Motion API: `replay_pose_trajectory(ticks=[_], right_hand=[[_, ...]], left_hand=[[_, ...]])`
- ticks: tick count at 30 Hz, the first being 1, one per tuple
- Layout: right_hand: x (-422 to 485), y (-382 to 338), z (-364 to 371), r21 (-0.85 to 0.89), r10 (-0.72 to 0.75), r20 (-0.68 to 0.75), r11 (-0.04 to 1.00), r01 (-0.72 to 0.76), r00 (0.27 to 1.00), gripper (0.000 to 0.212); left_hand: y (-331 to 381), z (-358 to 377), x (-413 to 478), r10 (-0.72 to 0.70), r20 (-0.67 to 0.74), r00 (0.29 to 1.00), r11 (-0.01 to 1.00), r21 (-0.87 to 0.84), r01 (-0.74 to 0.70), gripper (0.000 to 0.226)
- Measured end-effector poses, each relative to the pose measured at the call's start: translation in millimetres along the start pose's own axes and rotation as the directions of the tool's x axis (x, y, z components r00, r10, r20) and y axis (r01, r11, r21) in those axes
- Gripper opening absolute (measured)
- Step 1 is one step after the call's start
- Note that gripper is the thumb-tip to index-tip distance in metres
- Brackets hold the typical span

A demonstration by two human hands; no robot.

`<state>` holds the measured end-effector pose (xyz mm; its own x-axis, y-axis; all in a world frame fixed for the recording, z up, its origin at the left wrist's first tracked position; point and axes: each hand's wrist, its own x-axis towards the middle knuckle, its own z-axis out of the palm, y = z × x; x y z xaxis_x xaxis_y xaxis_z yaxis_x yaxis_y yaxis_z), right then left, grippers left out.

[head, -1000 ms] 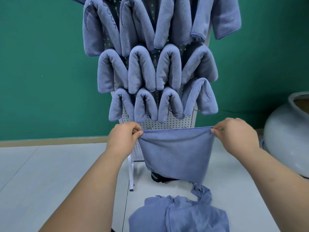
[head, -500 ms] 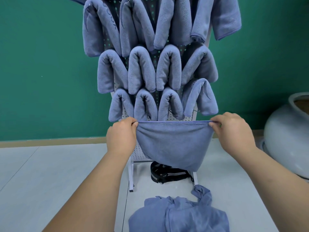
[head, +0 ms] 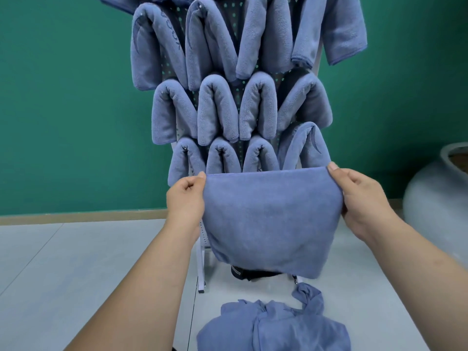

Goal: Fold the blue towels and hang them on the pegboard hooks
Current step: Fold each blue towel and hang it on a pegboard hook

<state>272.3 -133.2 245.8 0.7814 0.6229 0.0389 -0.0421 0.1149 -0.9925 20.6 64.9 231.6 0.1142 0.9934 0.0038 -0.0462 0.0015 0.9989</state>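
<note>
A blue towel (head: 272, 219) hangs stretched between my hands, in front of the lower part of the white pegboard stand (head: 202, 254). My left hand (head: 186, 198) pinches its top left corner. My right hand (head: 359, 198) pinches the top right corner, thumb on the near side. Several folded blue towels (head: 217, 115) hang on the pegboard hooks in rows above, the bottom row just behind the held towel's top edge. A pile of loose blue towels (head: 273, 328) lies on the floor below.
A green wall (head: 71, 110) stands behind the pegboard. A large grey ceramic pot (head: 438, 198) sits at the right. A black object (head: 253, 273) lies under the stand, mostly hidden by the held towel. The floor is light grey tile.
Both hands have lifted the towel upward, from below the bottom row of hung towels to level with its lower ends. The towel's lower edge has swung toward me.
</note>
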Motion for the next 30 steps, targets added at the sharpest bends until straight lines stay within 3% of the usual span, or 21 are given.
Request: replay_pose_trajectory(ticks=[2, 4, 11, 14, 19, 26, 30], right_hand=[[-4, 6, 8, -0.04, -0.011, -0.071, 0.999, 0.008, 0.997, 0.039], [-9, 13, 17, -0.072, -0.032, -0.116, 0.997, 0.023, 0.993, 0.027], [-21, 35, 51, -0.28, -0.177, 0.052, 0.942, 0.184, 0.983, 0.006], [-29, 40, 61, -0.406, -0.239, 0.153, 0.87, 0.282, 0.959, 0.008], [-41, 37, 70, -0.537, -0.335, 0.178, 0.755, 0.376, 0.925, 0.012], [-47, 37, 71, -0.594, -0.406, 0.237, 0.658, 0.463, 0.882, 0.014], [-49, 35, 71, -0.62, -0.416, 0.251, 0.624, 0.475, 0.874, 0.02]], left_hand=[[-2, 5, -8, 0.048, -0.049, 0.998, 0.996, 0.072, -0.044, 0.026], [-6, 11, -13, 0.076, -0.013, 0.997, 0.99, 0.124, -0.074, 0.022], [-14, 42, -41, 0.02, 0.302, 0.953, 0.988, 0.137, -0.064, 0.01], [-14, 54, -57, 0.041, 0.373, 0.927, 0.985, 0.139, -0.099, 0.004], [-17, 61, -66, 0.054, 0.378, 0.924, 0.984, 0.136, -0.113, 0.009], [-13, 61, -70, -0.024, 0.377, 0.926, 1.0, 0.009, 0.022, 0.003], [-7, 60, -72, -0.019, 0.428, 0.904, 1.0, 0.021, 0.012, 0.014]])
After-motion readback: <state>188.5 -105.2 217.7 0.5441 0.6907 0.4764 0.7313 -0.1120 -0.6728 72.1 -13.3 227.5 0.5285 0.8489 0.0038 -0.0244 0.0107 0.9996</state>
